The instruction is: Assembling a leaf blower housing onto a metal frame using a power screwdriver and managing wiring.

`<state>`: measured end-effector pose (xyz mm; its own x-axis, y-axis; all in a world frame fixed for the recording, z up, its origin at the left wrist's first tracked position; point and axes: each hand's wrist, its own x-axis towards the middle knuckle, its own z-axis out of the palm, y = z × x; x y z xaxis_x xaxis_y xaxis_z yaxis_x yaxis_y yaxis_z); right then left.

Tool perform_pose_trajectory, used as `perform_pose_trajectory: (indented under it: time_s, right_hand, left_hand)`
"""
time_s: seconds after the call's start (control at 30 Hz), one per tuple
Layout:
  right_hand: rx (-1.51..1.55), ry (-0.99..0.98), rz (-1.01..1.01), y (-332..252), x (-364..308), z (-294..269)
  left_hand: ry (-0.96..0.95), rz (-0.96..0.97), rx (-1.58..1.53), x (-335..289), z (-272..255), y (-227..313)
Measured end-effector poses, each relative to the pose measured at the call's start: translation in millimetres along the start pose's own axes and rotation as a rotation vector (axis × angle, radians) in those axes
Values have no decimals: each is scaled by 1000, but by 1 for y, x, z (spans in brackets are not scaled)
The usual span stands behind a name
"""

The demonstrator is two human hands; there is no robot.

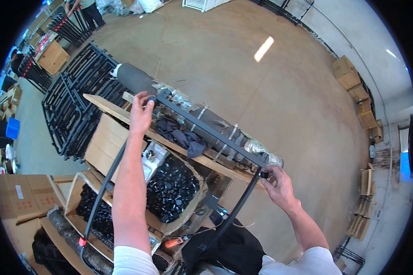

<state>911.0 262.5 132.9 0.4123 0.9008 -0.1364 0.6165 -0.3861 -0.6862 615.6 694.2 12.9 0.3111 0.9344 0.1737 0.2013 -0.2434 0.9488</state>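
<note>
A black metal tube frame (211, 127) lies slanted in front of me, its crossbar resting over a padded, plastic-wrapped roll (202, 114). At the crossbar's far left end my left hand (141, 114) is closed, its fingertips pinching a small black plastic piece (152, 98) against the corner. By the near right corner my right hand (280, 187) pinches another small black plastic piece (263, 175) between thumb and fingers. The frame's two side tubes run back toward me, one passing beneath my left forearm. Heaped small black plastic parts (172, 188) fill a cardboard box below the crossbar.
A second box of black parts (94, 204) stands at left. Dark cloth (181, 135) lies on the wooden board (108, 107). An orange-handled tool (173, 242) is near my lap. Stacked black frames (75, 103) stand far left; cardboard boxes (346, 73) line the right wall. A person (89, 11) stands far off.
</note>
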Motion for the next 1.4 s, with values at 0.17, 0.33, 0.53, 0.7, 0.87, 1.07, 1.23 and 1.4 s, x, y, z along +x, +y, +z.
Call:
perform_pose_trajectory:
  time_s: [0.17,0.33,0.53,0.7,0.87,1.07,1.23,1.4]
  right_hand:
    - [-110,10,-26,17,2,-12]
    - [-150,-71,-90,16,5,-2]
    - [-296,-121,-150,3,7,-3]
    - [-565,-133,-96,-3,13,-2]
    - [-627,-128,-18,-4,22,5]
    - [-689,-214,63,-11,28,5]
    - [-679,-348,170,-17,26,-4]
    - [-946,-420,181,-22,39,-3]
  left_hand:
    - [-42,15,149,-1,6,10]
    - [46,46,236,0,5,12]
    - [-17,21,118,-4,5,16]
    - [20,-10,-34,-4,6,10]
    - [44,109,321,-5,7,13]
    - [26,-43,316,-8,10,29]
    - [17,21,296,-9,6,25]
    - [93,-53,26,-8,5,13]
